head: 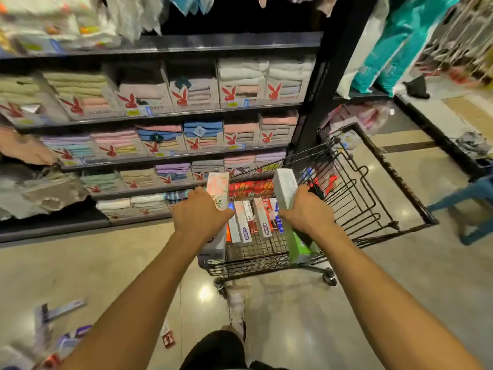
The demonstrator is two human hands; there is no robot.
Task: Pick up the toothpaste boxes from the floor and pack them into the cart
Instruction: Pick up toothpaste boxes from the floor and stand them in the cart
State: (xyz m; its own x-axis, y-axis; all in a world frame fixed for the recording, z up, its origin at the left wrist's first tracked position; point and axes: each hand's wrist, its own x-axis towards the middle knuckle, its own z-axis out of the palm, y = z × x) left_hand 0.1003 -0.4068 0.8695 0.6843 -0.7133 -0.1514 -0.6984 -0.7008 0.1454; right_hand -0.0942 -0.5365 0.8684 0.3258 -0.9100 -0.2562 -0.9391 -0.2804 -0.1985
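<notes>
Toothpaste boxes (249, 220) were lined up inside cart (373, 209). Pink box (218, 189) was clamped in left grip (198, 213); white-green box (286, 190) in right grip (306, 212), both above basket. More boxes (53, 324) were scattered on floor (293, 329).

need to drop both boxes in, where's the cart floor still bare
Bare mesh shows at the near end of the cart, between left hand and right hand. Beyond that, a row of toothpaste boxes crowds the floor.

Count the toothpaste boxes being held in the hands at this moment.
2: a pink-patterned box in the left hand and a white-and-green box in the right hand, both over the cart. More may hide behind them.
</notes>
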